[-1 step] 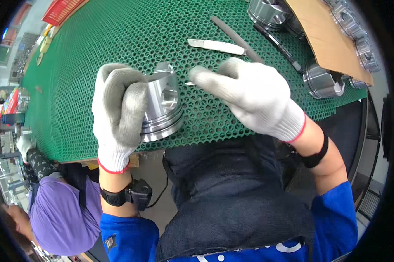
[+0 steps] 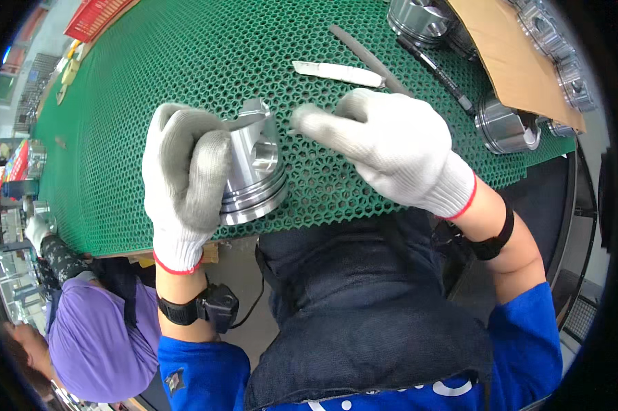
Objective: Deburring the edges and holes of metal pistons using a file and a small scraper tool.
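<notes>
My left hand (image 2: 186, 175), in a white knit glove with grey palm and fingers, is closed round the side of a shiny metal piston (image 2: 257, 161). Ring grooves circle the piston's lower end, and a round pin hole faces right. My right hand (image 2: 394, 144), gloved alike, hovers just right of the piston, apart from it. Its thumb and finger are pinched together; a tiny pale tip shows at them, too small to name. Beyond that hand, a white-handled utility knife (image 2: 340, 73) lies beside a grey flat file-like bar (image 2: 364, 55).
Green honeycomb matting (image 2: 151, 75) covers the bench. At right are a black pen-like tool (image 2: 436, 74), a standing piston (image 2: 504, 127), another piston (image 2: 418, 20) and a cardboard sheet (image 2: 514, 61) with several pistons behind. A red basket (image 2: 96, 17) stands far left; a co-worker in purple (image 2: 103, 335) sits left.
My right hand has shifted slightly left, toward the piston, and the pale tip at its fingers shows less. My left hand keeps its hold on the piston.
</notes>
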### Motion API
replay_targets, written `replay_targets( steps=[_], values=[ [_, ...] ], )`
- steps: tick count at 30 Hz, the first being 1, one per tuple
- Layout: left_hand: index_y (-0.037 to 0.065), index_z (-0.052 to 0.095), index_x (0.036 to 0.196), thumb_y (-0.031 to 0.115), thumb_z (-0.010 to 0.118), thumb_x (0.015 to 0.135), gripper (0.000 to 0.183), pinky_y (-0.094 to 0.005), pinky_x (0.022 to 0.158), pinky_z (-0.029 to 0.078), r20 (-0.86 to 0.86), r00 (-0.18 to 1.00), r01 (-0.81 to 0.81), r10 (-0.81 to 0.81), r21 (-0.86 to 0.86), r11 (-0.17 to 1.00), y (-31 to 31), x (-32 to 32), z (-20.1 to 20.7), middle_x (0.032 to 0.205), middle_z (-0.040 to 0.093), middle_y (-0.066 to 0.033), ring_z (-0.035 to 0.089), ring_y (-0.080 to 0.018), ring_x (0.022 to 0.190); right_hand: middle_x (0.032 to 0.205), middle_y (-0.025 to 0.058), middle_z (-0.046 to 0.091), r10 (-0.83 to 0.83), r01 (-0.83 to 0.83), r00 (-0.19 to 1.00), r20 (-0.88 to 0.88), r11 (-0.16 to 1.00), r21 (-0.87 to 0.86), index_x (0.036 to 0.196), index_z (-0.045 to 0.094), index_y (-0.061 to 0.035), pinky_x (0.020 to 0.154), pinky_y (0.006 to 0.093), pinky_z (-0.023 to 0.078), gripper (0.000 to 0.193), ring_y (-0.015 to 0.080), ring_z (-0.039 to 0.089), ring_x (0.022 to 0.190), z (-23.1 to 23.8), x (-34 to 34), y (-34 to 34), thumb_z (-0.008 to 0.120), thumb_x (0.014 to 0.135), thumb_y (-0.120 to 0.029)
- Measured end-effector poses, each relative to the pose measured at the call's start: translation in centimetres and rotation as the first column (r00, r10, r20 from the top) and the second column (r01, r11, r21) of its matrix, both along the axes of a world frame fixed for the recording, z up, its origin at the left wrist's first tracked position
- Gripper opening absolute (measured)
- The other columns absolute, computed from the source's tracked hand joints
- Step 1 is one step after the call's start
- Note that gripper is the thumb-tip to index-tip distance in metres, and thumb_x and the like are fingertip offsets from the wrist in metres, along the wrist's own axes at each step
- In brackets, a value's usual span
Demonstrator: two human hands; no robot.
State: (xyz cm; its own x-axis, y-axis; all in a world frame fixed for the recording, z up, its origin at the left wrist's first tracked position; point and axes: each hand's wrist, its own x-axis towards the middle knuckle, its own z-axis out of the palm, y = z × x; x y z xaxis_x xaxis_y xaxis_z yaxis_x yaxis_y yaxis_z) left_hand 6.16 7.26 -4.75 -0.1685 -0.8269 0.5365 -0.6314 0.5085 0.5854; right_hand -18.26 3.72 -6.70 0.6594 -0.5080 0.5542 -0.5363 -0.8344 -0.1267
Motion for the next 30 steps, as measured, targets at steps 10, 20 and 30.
replay_targets(
  steps=[10,20,30],
  values=[
    [0.008,0.065,0.083,0.013,0.078,0.067,0.021,-0.0386,0.066,0.046,0.286,0.953,-0.062,0.098,-0.132,0.989,6.6,-1.3,0.0,0.076,0.055,-0.0068,0.054,-0.0252,0.07,0.08,0.0067,0.054,0.012,-0.001,0.999,-0.044,0.971,0.239,0.104,0.062,-0.0148,0.049,0.0346,0.051,0.023,0.0219,0.064,0.059,0.2,1.5,3.9,0.061,0.081,-0.015],
    [0.011,0.067,0.089,0.025,0.081,0.062,0.034,-0.0422,0.078,0.045,0.499,0.864,0.004,0.064,-0.136,0.991,9.1,-2.3,-1.5,0.087,0.053,-0.0019,0.054,-0.0232,0.081,0.08,0.0049,0.06,-0.487,-0.574,0.817,0.309,-0.739,0.352,0.127,0.053,-0.001,0.035,0.0213,0.042,0.041,0.009,0.055,0.048,-1.2,-0.5,5.6,0.054,0.096,-0.028],
    [0.003,0.065,0.103,0.022,0.07,0.083,0.028,-0.0475,0.085,0.048,0.345,0.939,0.084,-0.001,-0.224,0.971,8.6,-3.6,-1.2,0.096,0.062,-0.0143,0.062,-0.0303,0.091,0.071,0.0044,0.059,-0.452,-0.325,0.842,0.295,0.01,0.946,0.132,0.049,0.0017,0.045,0.0204,0.039,0.067,0.0072,0.051,0.054,0.0,-4.3,5.2,0.057,0.092,-0.052]
  ],
)
